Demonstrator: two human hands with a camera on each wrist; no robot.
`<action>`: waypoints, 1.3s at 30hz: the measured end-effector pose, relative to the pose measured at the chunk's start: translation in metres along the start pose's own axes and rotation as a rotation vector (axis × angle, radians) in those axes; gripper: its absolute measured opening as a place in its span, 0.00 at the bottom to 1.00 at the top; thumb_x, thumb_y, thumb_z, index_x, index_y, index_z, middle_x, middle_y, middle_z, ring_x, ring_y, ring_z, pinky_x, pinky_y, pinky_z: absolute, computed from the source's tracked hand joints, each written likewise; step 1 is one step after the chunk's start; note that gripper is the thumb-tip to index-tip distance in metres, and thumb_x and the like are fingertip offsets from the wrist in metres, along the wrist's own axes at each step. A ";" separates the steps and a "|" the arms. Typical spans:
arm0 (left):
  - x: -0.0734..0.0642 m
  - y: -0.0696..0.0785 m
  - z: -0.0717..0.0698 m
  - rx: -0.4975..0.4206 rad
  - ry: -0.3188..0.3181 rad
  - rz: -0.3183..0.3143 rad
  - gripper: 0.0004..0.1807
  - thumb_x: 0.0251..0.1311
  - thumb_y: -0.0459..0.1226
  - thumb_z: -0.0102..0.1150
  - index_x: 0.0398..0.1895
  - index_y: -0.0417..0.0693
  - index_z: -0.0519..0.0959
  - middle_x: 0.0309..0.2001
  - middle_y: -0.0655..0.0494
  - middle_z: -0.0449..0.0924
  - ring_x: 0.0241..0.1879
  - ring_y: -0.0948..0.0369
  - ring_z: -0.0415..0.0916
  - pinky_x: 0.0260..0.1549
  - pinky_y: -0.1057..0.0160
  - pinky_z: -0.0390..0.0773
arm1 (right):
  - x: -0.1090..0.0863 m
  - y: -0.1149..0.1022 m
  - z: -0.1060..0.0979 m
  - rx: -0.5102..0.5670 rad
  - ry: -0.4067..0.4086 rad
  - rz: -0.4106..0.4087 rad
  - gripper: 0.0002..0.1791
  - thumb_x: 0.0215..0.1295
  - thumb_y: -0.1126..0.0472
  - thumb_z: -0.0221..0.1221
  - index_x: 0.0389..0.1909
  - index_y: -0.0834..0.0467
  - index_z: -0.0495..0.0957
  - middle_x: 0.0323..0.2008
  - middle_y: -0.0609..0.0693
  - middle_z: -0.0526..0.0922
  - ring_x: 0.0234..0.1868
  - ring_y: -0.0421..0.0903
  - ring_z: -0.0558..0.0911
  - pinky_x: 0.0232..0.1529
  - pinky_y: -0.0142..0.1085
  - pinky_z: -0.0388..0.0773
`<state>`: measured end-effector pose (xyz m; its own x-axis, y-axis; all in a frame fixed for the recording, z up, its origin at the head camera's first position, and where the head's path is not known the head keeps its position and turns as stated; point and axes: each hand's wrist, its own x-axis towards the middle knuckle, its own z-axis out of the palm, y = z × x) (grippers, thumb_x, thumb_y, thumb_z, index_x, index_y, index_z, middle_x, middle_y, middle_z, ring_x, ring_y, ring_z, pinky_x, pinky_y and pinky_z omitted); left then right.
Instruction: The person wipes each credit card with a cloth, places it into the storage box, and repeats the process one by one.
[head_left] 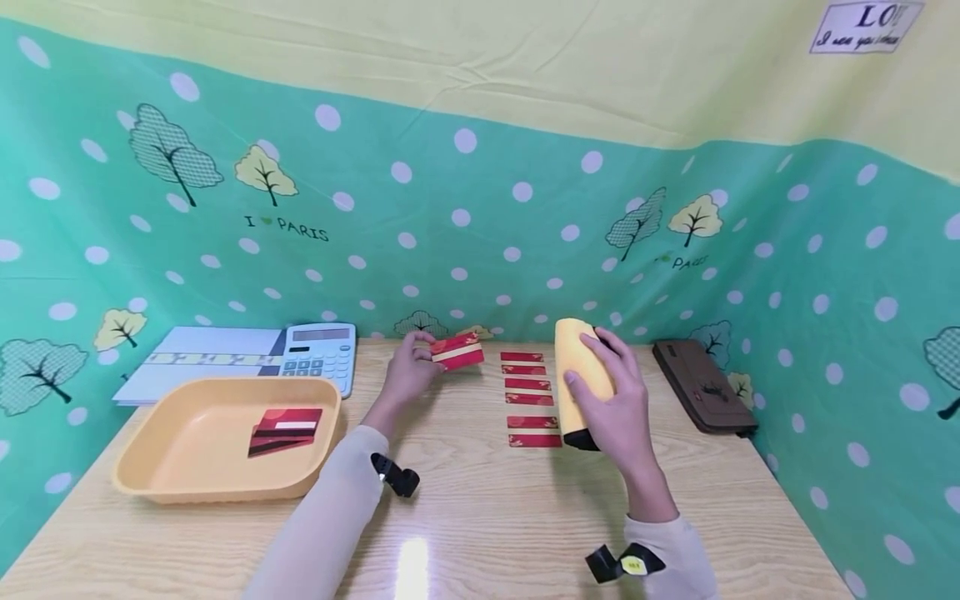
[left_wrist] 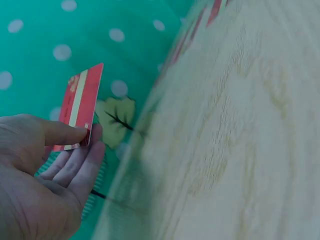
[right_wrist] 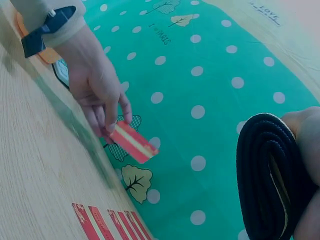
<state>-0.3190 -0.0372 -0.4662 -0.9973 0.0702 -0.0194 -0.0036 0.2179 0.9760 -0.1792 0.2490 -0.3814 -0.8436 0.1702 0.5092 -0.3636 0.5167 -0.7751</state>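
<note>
Red striped card (head_left: 459,353) is pinched in the left hand (head_left: 410,368), raised off the wood-grain table (head_left: 480,500) near its back edge. Right hand (head_left: 624,404) grips a folded yellow cloth (head_left: 578,352) beside three flat red cards (head_left: 528,385). Teal polka-dot fabric (head_left: 427,200) with printed trees walls the back and sides, pale yellow above.

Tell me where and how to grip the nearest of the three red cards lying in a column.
Probably pinch the nearest card by the long edges at its left end, coming from the left: it lies flat on the table, offering only thin edges, and the yellow folded cloth in the right hand crowds its right end.
</note>
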 end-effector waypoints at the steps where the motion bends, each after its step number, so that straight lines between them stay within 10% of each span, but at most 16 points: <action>1: -0.003 0.002 0.000 -0.008 -0.002 0.008 0.27 0.60 0.26 0.66 0.60 0.52 0.70 0.42 0.48 0.81 0.37 0.55 0.80 0.35 0.63 0.83 | 0.000 0.000 0.000 0.000 -0.001 0.003 0.29 0.66 0.62 0.69 0.68 0.45 0.78 0.75 0.46 0.67 0.65 0.50 0.73 0.47 0.23 0.73; 9: -0.034 0.032 -0.002 -0.044 -0.070 0.157 0.26 0.60 0.24 0.66 0.60 0.49 0.72 0.47 0.42 0.84 0.46 0.50 0.88 0.48 0.50 0.90 | -0.003 0.000 0.004 -0.001 -0.017 -0.001 0.29 0.66 0.61 0.69 0.68 0.45 0.78 0.75 0.46 0.67 0.62 0.50 0.75 0.46 0.22 0.76; 16: -0.066 0.052 -0.009 -0.057 -0.082 0.253 0.26 0.62 0.25 0.65 0.61 0.50 0.73 0.44 0.43 0.89 0.42 0.51 0.89 0.43 0.63 0.90 | -0.008 -0.004 0.014 -0.002 -0.039 -0.035 0.29 0.65 0.63 0.70 0.67 0.45 0.78 0.74 0.46 0.68 0.63 0.51 0.77 0.46 0.19 0.78; 39: -0.097 0.063 -0.010 -0.208 -0.151 0.232 0.27 0.65 0.25 0.63 0.65 0.49 0.72 0.45 0.37 0.88 0.42 0.53 0.90 0.47 0.60 0.91 | -0.020 -0.014 0.039 0.010 -0.102 -0.124 0.31 0.63 0.66 0.71 0.66 0.46 0.79 0.74 0.48 0.69 0.73 0.52 0.71 0.59 0.15 0.72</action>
<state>-0.2231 -0.0397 -0.4010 -0.9513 0.2412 0.1920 0.1922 -0.0229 0.9811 -0.1722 0.2057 -0.3952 -0.8275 0.0190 0.5611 -0.4710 0.5204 -0.7123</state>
